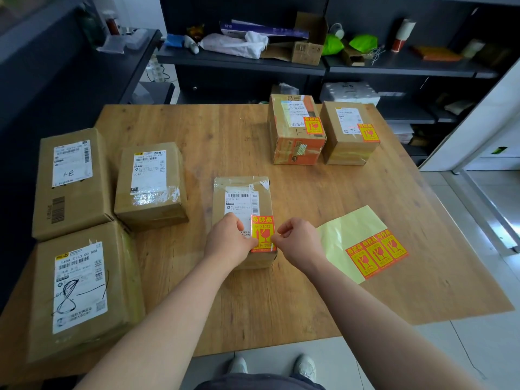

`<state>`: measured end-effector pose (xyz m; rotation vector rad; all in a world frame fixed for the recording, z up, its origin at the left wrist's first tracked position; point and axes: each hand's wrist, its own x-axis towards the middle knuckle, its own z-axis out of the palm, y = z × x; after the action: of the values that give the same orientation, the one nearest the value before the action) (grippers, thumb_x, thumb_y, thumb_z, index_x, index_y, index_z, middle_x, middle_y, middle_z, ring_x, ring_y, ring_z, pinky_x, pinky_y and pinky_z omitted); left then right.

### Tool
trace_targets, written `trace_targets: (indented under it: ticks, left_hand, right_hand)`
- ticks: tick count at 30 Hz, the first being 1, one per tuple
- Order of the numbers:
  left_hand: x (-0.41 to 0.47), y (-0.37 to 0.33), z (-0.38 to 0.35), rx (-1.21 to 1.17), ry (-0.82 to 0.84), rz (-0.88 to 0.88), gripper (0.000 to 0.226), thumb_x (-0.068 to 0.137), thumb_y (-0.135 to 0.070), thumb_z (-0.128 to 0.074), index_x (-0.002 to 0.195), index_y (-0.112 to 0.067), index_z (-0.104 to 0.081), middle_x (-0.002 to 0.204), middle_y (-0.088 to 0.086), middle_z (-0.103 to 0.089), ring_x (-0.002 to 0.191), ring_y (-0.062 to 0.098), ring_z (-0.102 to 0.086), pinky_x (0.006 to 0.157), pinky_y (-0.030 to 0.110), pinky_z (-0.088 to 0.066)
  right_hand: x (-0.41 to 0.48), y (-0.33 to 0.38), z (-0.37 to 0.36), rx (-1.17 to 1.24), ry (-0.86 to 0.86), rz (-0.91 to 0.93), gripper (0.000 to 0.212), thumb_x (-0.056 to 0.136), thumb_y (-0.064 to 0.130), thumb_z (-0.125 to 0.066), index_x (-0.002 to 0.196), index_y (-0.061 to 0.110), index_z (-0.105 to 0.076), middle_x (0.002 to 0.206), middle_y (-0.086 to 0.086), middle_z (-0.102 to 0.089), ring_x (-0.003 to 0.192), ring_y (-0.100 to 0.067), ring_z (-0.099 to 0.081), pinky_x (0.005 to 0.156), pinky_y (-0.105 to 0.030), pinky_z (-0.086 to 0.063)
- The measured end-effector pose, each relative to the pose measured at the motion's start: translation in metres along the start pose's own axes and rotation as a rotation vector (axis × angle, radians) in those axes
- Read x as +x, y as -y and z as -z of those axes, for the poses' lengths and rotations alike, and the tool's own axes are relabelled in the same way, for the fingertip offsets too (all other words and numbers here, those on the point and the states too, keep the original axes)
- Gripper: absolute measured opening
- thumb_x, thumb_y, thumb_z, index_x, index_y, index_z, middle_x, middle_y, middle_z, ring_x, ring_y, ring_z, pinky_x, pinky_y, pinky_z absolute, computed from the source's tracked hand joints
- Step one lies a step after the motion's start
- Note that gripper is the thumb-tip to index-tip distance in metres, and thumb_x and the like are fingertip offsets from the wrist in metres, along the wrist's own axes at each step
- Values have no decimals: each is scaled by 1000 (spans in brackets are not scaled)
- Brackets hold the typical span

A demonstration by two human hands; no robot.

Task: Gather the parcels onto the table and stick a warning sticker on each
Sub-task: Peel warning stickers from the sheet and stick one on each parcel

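Note:
A small brown parcel (pixel 242 198) lies in the middle of the wooden table (pixel 225 136). An orange and yellow warning sticker (pixel 262 233) sits on its near right corner. My left hand (pixel 229 239) pinches the sticker's left edge and my right hand (pixel 299 239) pinches its right edge. Two parcels at the back right, an orange-taped one (pixel 295 130) and a plain one (pixel 349 133), each carry a sticker. Three parcels on the left (pixel 70 181) (pixel 152 184) (pixel 81 288) show only white labels. A yellow backing sheet (pixel 346 229) with three stickers (pixel 377 253) lies to the right.
Dark shelves (pixel 281 63) behind the table hold an open carton, bags and bottles. A dark cabinet (pixel 70 74) stands at the left. Tiled floor and my shoes show below the table's near edge.

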<state>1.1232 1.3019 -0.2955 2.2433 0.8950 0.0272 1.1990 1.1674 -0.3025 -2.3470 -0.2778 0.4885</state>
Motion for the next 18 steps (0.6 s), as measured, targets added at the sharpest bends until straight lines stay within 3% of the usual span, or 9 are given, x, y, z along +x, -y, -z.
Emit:
trace_targets:
  ticks: [4, 6, 8, 10, 12, 18]
  left_hand:
    - [-4, 5, -2, -23, -25, -116, 33, 73, -29, -79, 83, -19, -49, 86, 1, -58, 75, 18, -55, 57, 28, -41]
    - [-8, 10, -4, 29, -47, -247, 25, 79, -27, -74, 96, -22, -56, 97, -1, -54, 82, 16, -55, 61, 26, -42]
    - [-10, 17, -9, 176, -100, -409, 31, 85, -28, -66, 116, -25, -61, 104, -1, -51, 90, 19, -53, 70, 29, -45]
    - [-11, 25, -13, 329, -159, -515, 36, 90, -33, -59, 126, -31, -59, 110, 1, -50, 97, 23, -49, 81, 35, -40]
    - [-10, 30, -14, 454, -160, -507, 40, 94, -41, -48, 134, -37, -49, 119, 2, -45, 105, 24, -43, 87, 37, -34]
    - [5, 35, -10, 630, -58, -491, 55, 93, -57, -28, 146, -42, -20, 133, 0, -30, 118, 22, -31, 97, 39, -23]
  right_hand:
    - [0, 1, 3, -50, -14, 31, 15, 79, 27, -72, 83, 21, -59, 74, 9, -57, 64, -5, -54, 46, -17, -35]
    - [0, -1, 6, -89, -18, 90, 12, 80, 29, -72, 86, 25, -62, 72, 11, -55, 61, -3, -51, 45, -14, -32]
    - [-2, -5, 5, -182, -10, 221, 20, 85, 31, -67, 105, 28, -67, 81, 9, -52, 69, -4, -49, 53, -16, -36]
    - [-3, -11, 2, -308, 18, 356, 35, 91, 34, -58, 126, 30, -59, 96, 3, -47, 89, -14, -48, 72, -26, -42]
    - [-5, -19, 0, -416, 19, 442, 41, 96, 37, -49, 136, 31, -49, 104, -2, -45, 98, -20, -45, 83, -33, -43]
    - [2, -27, 4, -597, 88, 470, 54, 98, 52, -24, 149, 38, -15, 122, -4, -35, 109, -21, -41, 94, -36, -39]
